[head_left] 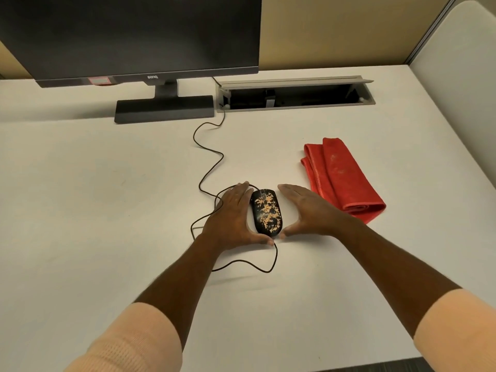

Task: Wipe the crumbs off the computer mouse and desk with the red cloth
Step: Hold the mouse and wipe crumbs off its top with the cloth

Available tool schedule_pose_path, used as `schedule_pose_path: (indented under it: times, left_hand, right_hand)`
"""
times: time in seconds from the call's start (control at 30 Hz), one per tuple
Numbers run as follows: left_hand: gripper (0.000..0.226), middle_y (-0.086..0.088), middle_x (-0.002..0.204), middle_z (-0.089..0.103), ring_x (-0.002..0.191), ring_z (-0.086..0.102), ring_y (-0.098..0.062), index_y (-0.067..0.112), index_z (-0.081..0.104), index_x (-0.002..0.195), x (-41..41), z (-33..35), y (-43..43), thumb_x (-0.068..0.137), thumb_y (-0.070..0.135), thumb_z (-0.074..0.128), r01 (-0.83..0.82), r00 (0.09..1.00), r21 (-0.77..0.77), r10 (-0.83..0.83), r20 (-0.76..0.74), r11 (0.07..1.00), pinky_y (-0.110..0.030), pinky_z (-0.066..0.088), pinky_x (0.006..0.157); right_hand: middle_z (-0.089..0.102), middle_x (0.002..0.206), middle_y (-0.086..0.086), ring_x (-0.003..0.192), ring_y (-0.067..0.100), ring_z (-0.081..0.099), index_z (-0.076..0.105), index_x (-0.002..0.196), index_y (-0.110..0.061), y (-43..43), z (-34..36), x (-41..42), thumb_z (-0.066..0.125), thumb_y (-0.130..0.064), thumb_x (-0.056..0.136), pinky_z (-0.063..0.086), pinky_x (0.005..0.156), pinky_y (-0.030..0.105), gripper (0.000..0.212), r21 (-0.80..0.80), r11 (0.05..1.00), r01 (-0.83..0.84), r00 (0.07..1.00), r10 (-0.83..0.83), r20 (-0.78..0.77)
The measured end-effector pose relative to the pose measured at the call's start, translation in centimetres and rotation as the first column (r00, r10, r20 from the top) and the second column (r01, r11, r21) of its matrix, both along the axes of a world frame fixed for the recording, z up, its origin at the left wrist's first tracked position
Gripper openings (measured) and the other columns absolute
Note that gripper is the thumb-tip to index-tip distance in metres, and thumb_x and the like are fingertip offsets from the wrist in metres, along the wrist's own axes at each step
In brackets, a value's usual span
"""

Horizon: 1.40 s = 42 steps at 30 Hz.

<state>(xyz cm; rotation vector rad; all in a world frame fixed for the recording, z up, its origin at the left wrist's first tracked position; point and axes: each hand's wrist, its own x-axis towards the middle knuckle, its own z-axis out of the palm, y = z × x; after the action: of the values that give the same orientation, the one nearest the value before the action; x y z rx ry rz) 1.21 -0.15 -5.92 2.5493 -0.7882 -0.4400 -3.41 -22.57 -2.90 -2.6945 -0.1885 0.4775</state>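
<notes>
White laminate desk (107, 183) carries a black corded computer mouse (266, 212) speckled with orange crumbs (268, 210), flanked by the left hand (233, 216) and right hand (311, 210), both released, with a folded red cloth (342, 175) at 2 o'clock.

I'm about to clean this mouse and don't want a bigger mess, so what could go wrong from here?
1. Crumbs sit loose on the mouse; lifting or tilting it between the left hand and right hand could scatter them over the desk.
2. The cable loops under the left hand and may snag.
3. The cloth lies untouched; bare-hand brushing would spread crumbs.
</notes>
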Motion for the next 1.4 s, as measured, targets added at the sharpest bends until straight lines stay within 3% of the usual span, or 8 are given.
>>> schedule_pose_path:
  times: [0.3, 0.47, 0.57, 0.67, 0.87, 1.07, 1.27, 1.4]
  left_hand:
    - [0.138, 0.001, 0.162, 0.006, 0.147, -0.001, -0.017, 0.015, 0.014, 0.152, -0.1, 0.0, 0.0, 0.045, 0.091, 0.059, 0.003, 1.000, -0.004, -0.003, 0.008, 1.000, -0.038, 0.013, 0.120]
    - [0.136, 0.004, 0.162, 0.002, 0.147, -0.004, -0.015, 0.018, 0.011, 0.152, 0.0, -0.1, 0.0, 0.047, 0.090, 0.059, 0.006, 1.000, 0.002, -0.006, 0.007, 1.000, -0.037, 0.010, 0.120]
    - [0.136, 0.007, 0.161, 0.002, 0.147, -0.004, -0.014, 0.020, 0.011, 0.152, 0.1, -0.3, 0.1, 0.047, 0.091, 0.059, 0.004, 1.000, -0.009, -0.004, 0.008, 1.000, -0.036, 0.012, 0.119]
    - [0.136, 0.007, 0.161, 0.003, 0.147, -0.003, -0.013, 0.020, 0.012, 0.152, 0.2, -0.5, 0.1, 0.046, 0.091, 0.059, 0.006, 1.000, -0.025, -0.005, 0.023, 1.000, -0.037, 0.012, 0.120]
    - [0.136, 0.008, 0.161, 0.001, 0.147, -0.005, -0.012, 0.022, 0.012, 0.153, 0.1, -0.5, 0.2, 0.045, 0.093, 0.057, 0.008, 1.000, -0.025, -0.008, 0.025, 1.000, -0.033, 0.009, 0.119]
    - [0.135, 0.009, 0.161, 0.001, 0.147, -0.006, -0.011, 0.023, 0.012, 0.152, 0.1, -0.3, 0.2, 0.045, 0.093, 0.056, 0.008, 1.000, -0.022, -0.007, 0.025, 1.000, -0.031, 0.006, 0.118]
    - [0.134, 0.010, 0.161, 0.000, 0.146, -0.006, -0.010, 0.024, 0.011, 0.152, 0.0, -0.1, 0.2, 0.046, 0.092, 0.057, 0.001, 1.000, -0.018, -0.001, 0.019, 1.000, -0.031, 0.006, 0.118]
    - [0.135, 0.010, 0.161, 0.000, 0.146, -0.008, -0.009, 0.024, 0.010, 0.152, -0.2, 0.1, 0.1, 0.046, 0.092, 0.058, 0.002, 1.000, -0.019, -0.002, 0.018, 1.000, -0.027, 0.002, 0.116]
  right_hand:
    - [0.020, 0.159, -0.003, 0.145, 0.012, 0.016, 0.022, 0.151, -0.023, 0.1, -0.8, -0.2, 0.076, -0.062, 0.062, 0.020, 0.117, 0.033, 0.111, -0.016, 1.000, -0.018, 0.999, 0.018, 0.050]
    - [0.035, 0.153, 0.001, 0.139, 0.013, 0.031, 0.033, 0.148, -0.018, -0.8, 0.7, 0.2, 0.068, -0.056, 0.079, 0.025, 0.110, 0.025, 0.086, 0.178, 0.976, 0.129, 0.991, -0.132, 0.008]
    - [0.061, 0.123, 0.008, 0.114, 0.021, 0.054, 0.057, 0.126, -0.012, -2.1, 1.2, 0.8, 0.057, -0.050, 0.090, 0.043, 0.096, 0.033, 0.053, 0.215, 0.896, 0.389, 0.827, -0.442, 0.348]
    - [0.058, 0.123, 0.009, 0.114, 0.026, 0.052, 0.056, 0.124, -0.011, -3.9, 1.4, 1.8, 0.055, -0.051, 0.089, 0.044, 0.093, 0.038, 0.054, 0.157, 0.742, 0.652, 0.604, -0.633, 0.484]
    - [0.035, 0.146, 0.013, 0.130, 0.038, 0.037, 0.033, 0.141, -0.019, -6.3, -0.5, 3.1, 0.049, -0.079, 0.070, 0.033, 0.103, 0.056, 0.094, -0.159, 0.669, 0.726, 0.687, -0.695, 0.213]
    - [0.048, 0.131, 0.018, 0.120, 0.039, 0.045, 0.045, 0.131, -0.007, -6.4, -0.3, 4.2, 0.041, -0.043, 0.096, 0.036, 0.098, 0.052, 0.050, 0.019, 0.468, 0.884, 0.451, -0.862, 0.233]
    - [0.055, 0.122, 0.016, 0.116, 0.037, 0.050, 0.050, 0.120, -0.007, -7.0, 0.4, 4.7, 0.058, -0.044, 0.087, 0.040, 0.095, 0.051, 0.051, -0.095, 0.476, 0.874, 0.485, -0.862, 0.144]
    - [0.059, 0.109, 0.014, 0.099, 0.035, 0.058, 0.053, 0.110, -0.008, -6.1, 1.5, 4.9, 0.056, -0.026, 0.087, 0.046, 0.082, 0.045, 0.029, -0.131, 0.612, 0.780, 0.615, -0.709, 0.346]
